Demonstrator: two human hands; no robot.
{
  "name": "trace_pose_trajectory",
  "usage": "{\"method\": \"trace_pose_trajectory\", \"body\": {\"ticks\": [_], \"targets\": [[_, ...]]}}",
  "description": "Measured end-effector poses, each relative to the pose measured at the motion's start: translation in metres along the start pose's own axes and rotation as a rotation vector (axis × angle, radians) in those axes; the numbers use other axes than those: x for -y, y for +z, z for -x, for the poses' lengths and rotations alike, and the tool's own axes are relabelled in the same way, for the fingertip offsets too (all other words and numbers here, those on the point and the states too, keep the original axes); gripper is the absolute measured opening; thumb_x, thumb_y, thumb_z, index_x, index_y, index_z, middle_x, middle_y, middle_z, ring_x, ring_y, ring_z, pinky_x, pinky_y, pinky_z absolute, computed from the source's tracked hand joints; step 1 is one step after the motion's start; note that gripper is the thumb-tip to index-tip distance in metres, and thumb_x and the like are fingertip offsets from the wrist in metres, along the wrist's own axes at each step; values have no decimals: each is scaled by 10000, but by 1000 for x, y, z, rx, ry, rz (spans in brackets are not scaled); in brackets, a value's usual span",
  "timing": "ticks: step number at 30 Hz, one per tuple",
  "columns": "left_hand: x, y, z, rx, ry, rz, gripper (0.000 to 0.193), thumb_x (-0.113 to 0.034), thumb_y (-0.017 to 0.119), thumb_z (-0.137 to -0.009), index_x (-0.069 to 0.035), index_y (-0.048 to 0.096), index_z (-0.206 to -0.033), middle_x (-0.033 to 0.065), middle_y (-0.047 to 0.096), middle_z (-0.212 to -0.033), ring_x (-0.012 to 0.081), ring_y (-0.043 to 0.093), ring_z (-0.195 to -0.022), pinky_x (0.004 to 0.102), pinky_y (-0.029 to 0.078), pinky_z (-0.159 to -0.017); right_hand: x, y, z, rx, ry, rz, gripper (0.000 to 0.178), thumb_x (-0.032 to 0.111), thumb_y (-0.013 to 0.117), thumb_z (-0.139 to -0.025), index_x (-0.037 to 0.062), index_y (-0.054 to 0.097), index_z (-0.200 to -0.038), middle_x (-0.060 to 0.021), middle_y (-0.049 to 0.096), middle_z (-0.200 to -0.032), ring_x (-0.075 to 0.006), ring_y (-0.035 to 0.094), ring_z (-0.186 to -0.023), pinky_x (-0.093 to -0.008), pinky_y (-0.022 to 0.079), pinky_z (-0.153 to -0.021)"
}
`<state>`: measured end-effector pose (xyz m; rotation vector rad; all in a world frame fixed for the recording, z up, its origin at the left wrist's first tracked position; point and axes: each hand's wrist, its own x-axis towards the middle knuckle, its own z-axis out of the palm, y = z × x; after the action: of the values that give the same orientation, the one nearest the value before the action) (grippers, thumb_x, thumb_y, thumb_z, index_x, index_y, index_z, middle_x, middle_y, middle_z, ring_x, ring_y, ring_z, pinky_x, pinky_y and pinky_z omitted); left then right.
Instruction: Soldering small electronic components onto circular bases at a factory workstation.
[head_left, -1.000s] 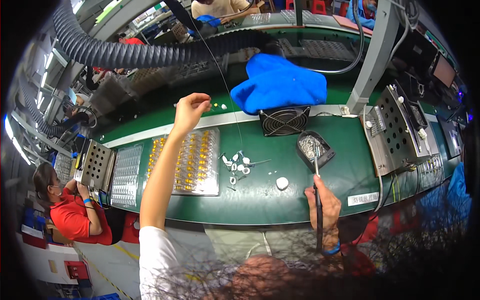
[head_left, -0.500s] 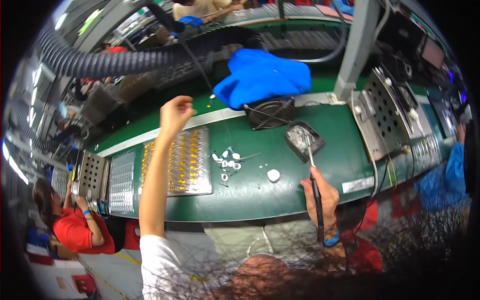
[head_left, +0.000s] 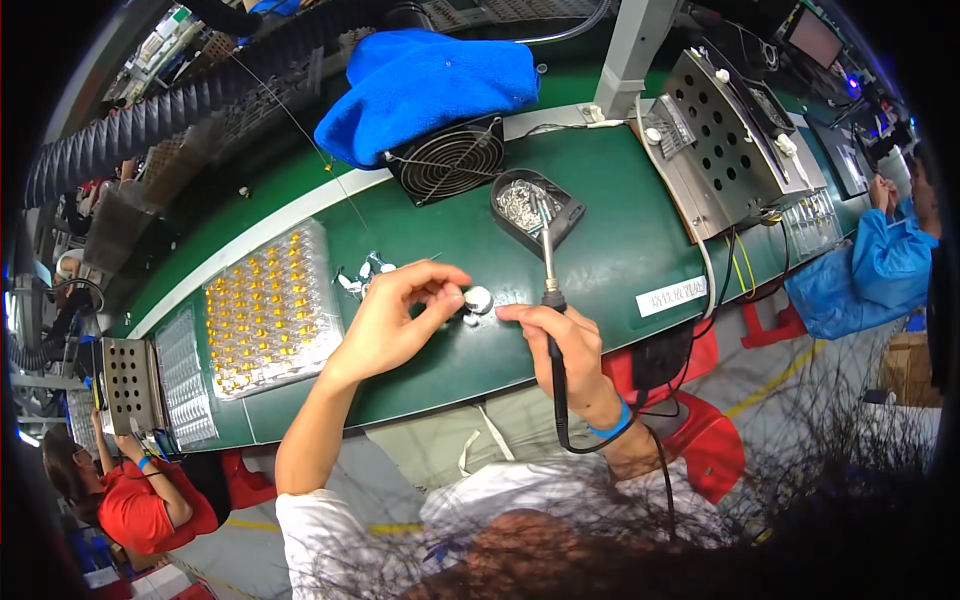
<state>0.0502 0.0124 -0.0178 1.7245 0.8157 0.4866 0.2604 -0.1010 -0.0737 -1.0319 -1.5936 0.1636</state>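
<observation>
Right hand (head_left: 578,355) is gripping one soldering iron (head_left: 554,300), fingers clamped around black handle; silvery barrel is pointing over one dark tray (head_left: 573,212) of metal bits, above desk (head_left: 460,370). Left hand (head_left: 388,330) is hovering beside one white lump (head_left: 479,299), fingertips bunching; cannot tell if gripping anything. One white label (head_left: 670,297) is showing dark handwriting.

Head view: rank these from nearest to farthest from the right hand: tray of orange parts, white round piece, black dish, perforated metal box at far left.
From the right hand:
1. White round piece, just to its left
2. Black dish, ahead of it
3. Tray of orange parts, left, beyond the left hand
4. Perforated metal box, at the picture's far left
</observation>
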Motion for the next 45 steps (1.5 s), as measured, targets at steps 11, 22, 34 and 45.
{"method": "trace_pose_trajectory", "body": {"ticks": [11,22,34,45], "targets": [[0,3,6,-130,180,-279,253,-2,706,-921,27,708,-1172,106,685,-962,158,664,-780,296,544,-734,6,10,-5,296,-82,198,367,-89,774,-774,41,660,-1098,-117,758,-1200,-299,678,-859,-403,569,-696],[13,-112,157,-702,141,-939,226,53,752,-877,-30,738,-1086,125,758,-1014,278,735,-864,354,596,-768,6,7,-5,177,-76,139,358,-50,769,-822,25,642,-1148,-158,723,-1290,-339,672,-919,-414,572,-772],[44,-139,199,-646,29,-1024,198,35,732,-880,-2,735,-1074,170,746,-1010,328,734,-909,396,586,-776,5,4,2,179,-88,112,366,-64,737,-872,-3,571,-1192,-190,704,-1317,-349,663,-882,-415,564,-769],[6,-53,86,-440,300,-138,192,140,682,-905,36,762,-1044,121,688,-1153,198,674,-1073,296,572,-920,5,-6,-1,93,-131,-70,427,11,671,-964,-14,550,-1373,-162,788,-1040,-301,759,-825,-338,578,-737]]}}
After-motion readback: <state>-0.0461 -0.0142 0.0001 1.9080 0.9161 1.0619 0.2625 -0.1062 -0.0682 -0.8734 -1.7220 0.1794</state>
